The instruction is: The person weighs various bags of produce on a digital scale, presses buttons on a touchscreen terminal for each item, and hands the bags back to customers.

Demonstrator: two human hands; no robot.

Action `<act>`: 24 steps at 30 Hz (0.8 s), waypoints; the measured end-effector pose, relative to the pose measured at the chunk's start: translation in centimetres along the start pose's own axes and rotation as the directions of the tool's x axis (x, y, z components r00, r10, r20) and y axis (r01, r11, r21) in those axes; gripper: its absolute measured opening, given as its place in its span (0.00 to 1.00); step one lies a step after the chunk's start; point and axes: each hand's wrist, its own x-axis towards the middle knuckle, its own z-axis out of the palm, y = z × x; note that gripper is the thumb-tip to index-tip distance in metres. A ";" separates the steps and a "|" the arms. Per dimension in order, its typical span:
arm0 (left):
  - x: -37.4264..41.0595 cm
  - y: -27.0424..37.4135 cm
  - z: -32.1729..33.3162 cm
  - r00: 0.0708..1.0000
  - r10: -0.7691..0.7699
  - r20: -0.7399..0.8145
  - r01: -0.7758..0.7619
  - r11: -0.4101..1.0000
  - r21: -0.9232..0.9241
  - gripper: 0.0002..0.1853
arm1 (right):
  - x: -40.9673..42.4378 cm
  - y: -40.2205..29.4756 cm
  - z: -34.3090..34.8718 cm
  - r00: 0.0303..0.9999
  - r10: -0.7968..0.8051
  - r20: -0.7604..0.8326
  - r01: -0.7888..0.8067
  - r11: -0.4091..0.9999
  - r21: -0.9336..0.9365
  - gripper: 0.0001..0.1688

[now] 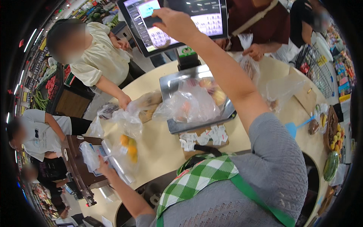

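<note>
My right hand (175, 24) is raised before the touchscreen (208, 27) of a weighing scale, fingers apart and holding nothing. Under that arm, clear plastic bags of round fruit (195, 105) rest on the metal scale pan (173, 129). My left hand (105, 166) is low at the left, against a crumpled white plastic bag (88, 156) on a brown machine (75, 167). Whether its fingers grip the plastic cannot be told. Close beside it lies a clear bag of orange fruit (131, 149). Printed labels (204, 137) are stuck in front of the pan.
Across the counter (158, 147), a person's hand (124, 101) holds a plastic bag (127, 119). Another person's hand (255, 52) grips a filled bag (248, 66). A blue scoop (291, 129) and a green melon (331, 166) lie at the right. Beyond stands a shopping cart (316, 71).
</note>
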 end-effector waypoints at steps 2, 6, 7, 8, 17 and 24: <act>-2.6 -2.8 3.6 0.993 0.053 -0.101 -0.064 0.992 -0.112 0.18 | -2.9 0.3 -2.7 0.980 -0.063 -0.191 0.076 0.995 0.062 0.15; -6.5 -8.4 4.8 0.958 -0.243 0.151 0.274 0.931 -0.241 0.12 | -14.4 0.8 -11.8 0.919 0.384 0.088 -0.394 0.893 0.218 0.13; -7.6 -9.9 4.4 0.920 -0.183 0.348 0.289 0.915 -0.281 0.11 | -18.1 1.8 -12.6 0.876 0.472 0.097 -0.478 0.829 0.289 0.12; -12.4 -8.8 7.2 0.895 -0.260 0.362 0.333 0.931 -0.153 0.12 | -22.7 2.9 -13.8 0.788 0.603 0.123 -0.611 0.744 0.270 0.11; -29.1 2.6 28.9 0.096 0.227 0.969 -0.802 0.595 -0.060 0.40 | -46.7 -1.4 -14.3 0.380 0.902 0.206 -0.922 0.354 0.155 0.07; -36.5 8.3 40.4 -0.241 0.329 0.913 -0.870 0.343 -0.354 0.18 | -47.8 -1.7 -10.9 0.439 0.884 0.161 -0.892 0.450 -0.043 0.12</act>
